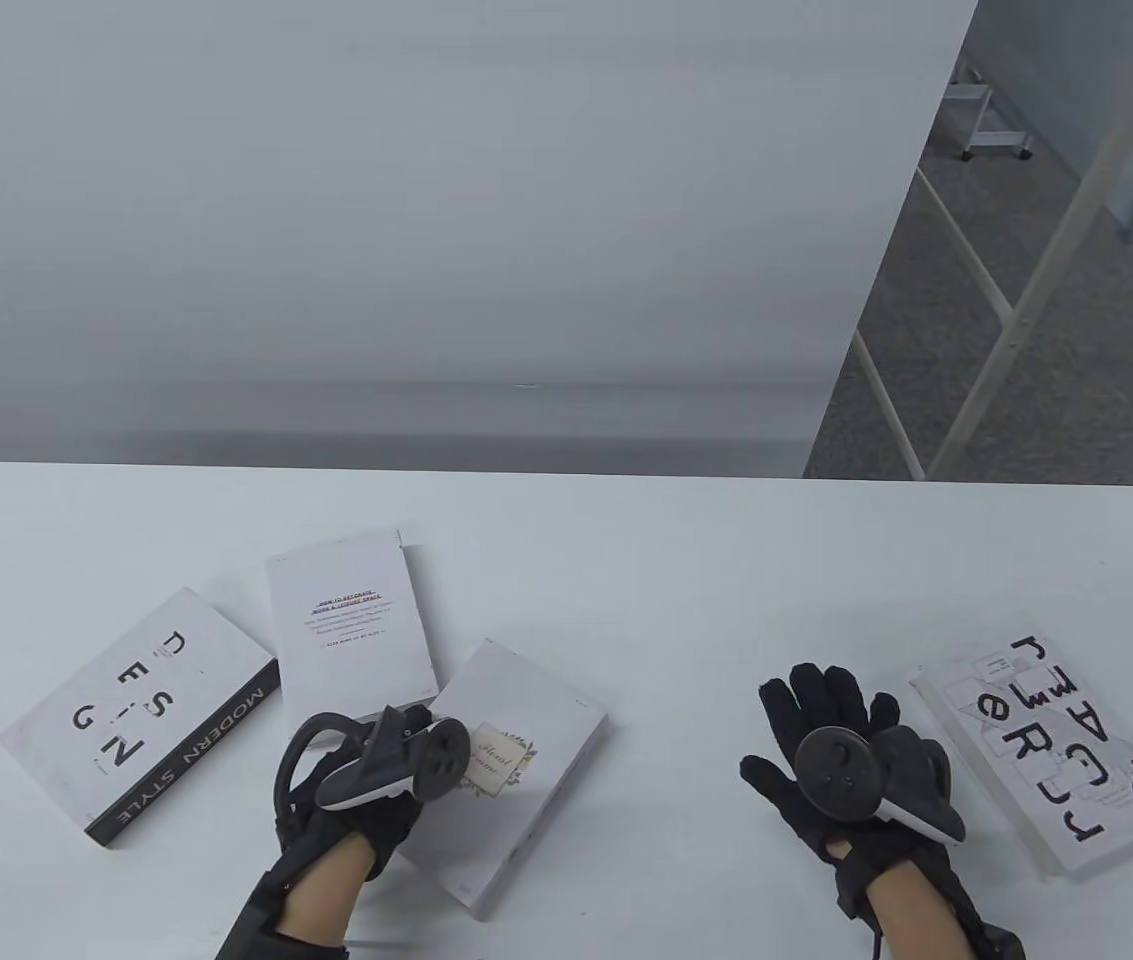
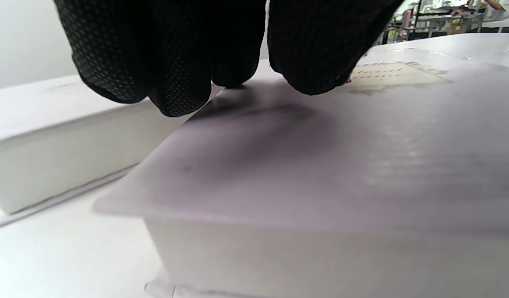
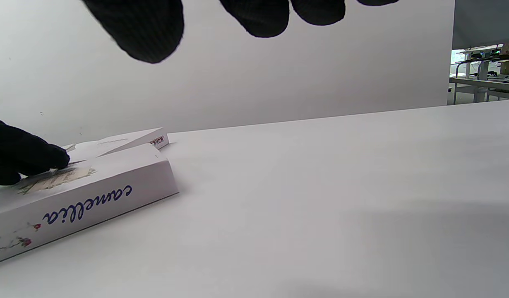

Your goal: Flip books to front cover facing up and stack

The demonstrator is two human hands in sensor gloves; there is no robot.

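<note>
White table (image 1: 626,560), four books scattered, none stacked yet. Left hand (image 1: 366,790) pressing fingertips onto camellia book (image 1: 526,760) at 6 o'clock; right hand (image 1: 841,760) spread, holding nothing, beside lettered book (image 1: 1046,760) at 4. Risk: sliding camellia into back-cover book (image 1: 351,625) at 9, or botching the flip from a weak edge grip.

Table (image 1: 626,560) looks like smooth matt white laminate, faint sheen. Books are matt paper covers: the floral one (image 1: 526,760) and the "DESIGN" one (image 1: 141,715) at lower left. Gloves (image 2: 163,54) are black knit cloth with tiny grip dots. Trackers (image 1: 831,765) are smooth dark plastic.
</note>
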